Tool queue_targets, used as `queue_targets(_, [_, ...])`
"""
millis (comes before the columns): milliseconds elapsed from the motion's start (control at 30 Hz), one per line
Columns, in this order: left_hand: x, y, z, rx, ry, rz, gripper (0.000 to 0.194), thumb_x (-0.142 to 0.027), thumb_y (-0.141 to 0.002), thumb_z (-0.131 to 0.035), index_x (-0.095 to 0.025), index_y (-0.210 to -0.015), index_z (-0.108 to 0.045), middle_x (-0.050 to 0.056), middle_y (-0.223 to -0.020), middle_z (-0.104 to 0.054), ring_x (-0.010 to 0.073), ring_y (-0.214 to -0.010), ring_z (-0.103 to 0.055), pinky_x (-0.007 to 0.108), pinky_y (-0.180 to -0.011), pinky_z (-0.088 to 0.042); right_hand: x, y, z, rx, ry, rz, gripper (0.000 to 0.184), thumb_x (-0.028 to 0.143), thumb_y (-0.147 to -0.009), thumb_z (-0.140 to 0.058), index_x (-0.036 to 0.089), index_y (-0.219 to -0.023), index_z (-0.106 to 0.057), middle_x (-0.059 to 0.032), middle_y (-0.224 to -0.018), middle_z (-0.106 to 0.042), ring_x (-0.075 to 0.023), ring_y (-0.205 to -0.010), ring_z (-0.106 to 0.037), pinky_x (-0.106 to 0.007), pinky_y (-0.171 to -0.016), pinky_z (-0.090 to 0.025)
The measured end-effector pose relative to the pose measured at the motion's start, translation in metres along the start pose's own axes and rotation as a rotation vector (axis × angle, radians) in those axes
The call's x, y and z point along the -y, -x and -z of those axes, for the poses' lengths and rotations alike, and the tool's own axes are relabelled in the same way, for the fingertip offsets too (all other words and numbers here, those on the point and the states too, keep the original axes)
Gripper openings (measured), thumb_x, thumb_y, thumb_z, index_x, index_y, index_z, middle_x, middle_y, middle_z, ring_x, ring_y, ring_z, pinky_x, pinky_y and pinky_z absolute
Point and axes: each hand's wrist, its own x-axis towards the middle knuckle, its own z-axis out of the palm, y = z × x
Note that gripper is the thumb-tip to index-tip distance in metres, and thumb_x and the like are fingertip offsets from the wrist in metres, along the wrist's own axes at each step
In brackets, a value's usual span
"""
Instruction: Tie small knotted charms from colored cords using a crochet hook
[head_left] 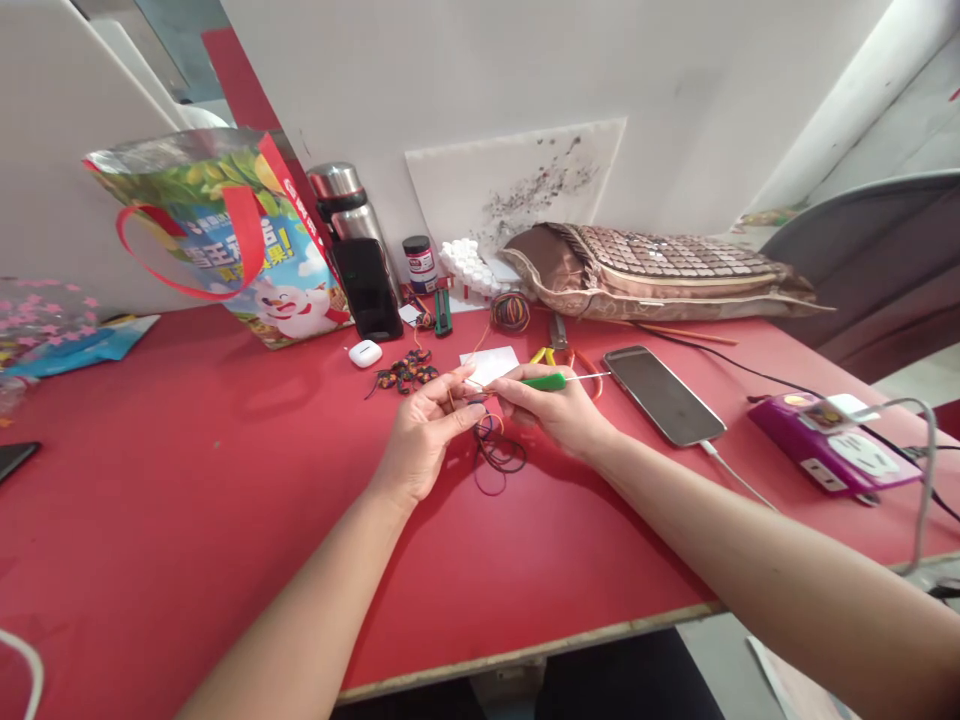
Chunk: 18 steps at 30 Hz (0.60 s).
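Fingers of the left hand (416,435) were pinched tight on thin cords (491,455), dark loops trailing below against the red tabletop (262,450), right between both hands! Next along, the right hand (566,415) had its fingers closed round a green-handled tool (546,383), slim metal shaft jutting rightward, tip close to a smartphone (664,393) lying flat, white cable (731,467) plugged in; farther right sat a purple power strip (799,437)!

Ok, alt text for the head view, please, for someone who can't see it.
A person's left hand pinches thin coloured cords above a red tabletop, beside the right hand, which holds a slim-shafted, green-handled tool. A flat, dark-screened smartphone lies to the right.
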Motion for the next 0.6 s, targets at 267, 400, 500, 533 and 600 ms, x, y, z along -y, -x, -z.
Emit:
queue_targets(267, [-0.0042,0.0024,-0.0006,-0.028,0.084,0.126,0.047,-0.041,-0.066,-0.100,-0.016,-0.104,-0.087,0.003,-0.084,-0.074,0.0070,-0.066,-0.056,0.018,-0.064,-0.047,0.0010,0.0034,-0.0006,0.014,-0.035,-0.020,0.035,0.049,-0.080,-0.088,0.017,-0.074,-0.075,0.0000,-0.058,-0.060,-0.0093,-0.049,-0.043,-0.027,-0.048,-0.031])
queue_targets(400, [-0.0021,0.0024,-0.0007,0.027,0.085,0.203,0.047,-0.044,-0.066,-0.099,-0.014,-0.100,-0.087,0.003,-0.077,-0.073,0.0054,-0.059,-0.049,0.017,-0.055,-0.040,0.0010,0.0053,-0.0002,0.023,-0.040,-0.025,0.034,0.048,-0.081,-0.087,0.018,-0.073,-0.075,-0.0008,-0.061,-0.062,-0.0099,-0.050,-0.044,-0.027,-0.048,-0.030])
queue_targets(500, [-0.0004,0.0025,-0.0003,0.038,0.091,0.208,0.042,-0.032,-0.063,-0.101,-0.016,-0.100,-0.087,0.003,-0.081,-0.075,0.0051,-0.063,-0.055,0.016,-0.059,-0.043,0.0010,0.0058,0.0003,0.025,-0.040,-0.012,0.034,0.048,-0.082,-0.087,0.017,-0.073,-0.075,-0.0011,-0.061,-0.063,-0.0094,-0.050,-0.045,-0.027,-0.048,-0.029])
queue_targets(533, [-0.0002,0.0025,0.0001,0.030,0.091,0.203,0.042,-0.027,-0.062,-0.101,-0.017,-0.101,-0.087,0.003,-0.084,-0.076,0.0060,-0.067,-0.059,0.016,-0.063,-0.046,0.0009,0.0058,0.0006,0.020,-0.038,-0.004,0.034,0.048,-0.082,-0.087,0.017,-0.072,-0.074,-0.0006,-0.060,-0.062,-0.0091,-0.050,-0.045,-0.027,-0.049,-0.029])
queue_targets(600, [0.0001,0.0024,0.0010,0.014,0.093,0.184,0.045,-0.019,-0.060,-0.101,-0.020,-0.103,-0.087,0.002,-0.088,-0.077,0.0089,-0.077,-0.065,0.018,-0.072,-0.051,0.0005,0.0058,0.0014,0.009,-0.038,0.010,0.034,0.047,-0.083,-0.087,0.017,-0.072,-0.074,0.0005,-0.059,-0.060,-0.0088,-0.050,-0.044,-0.027,-0.049,-0.029])
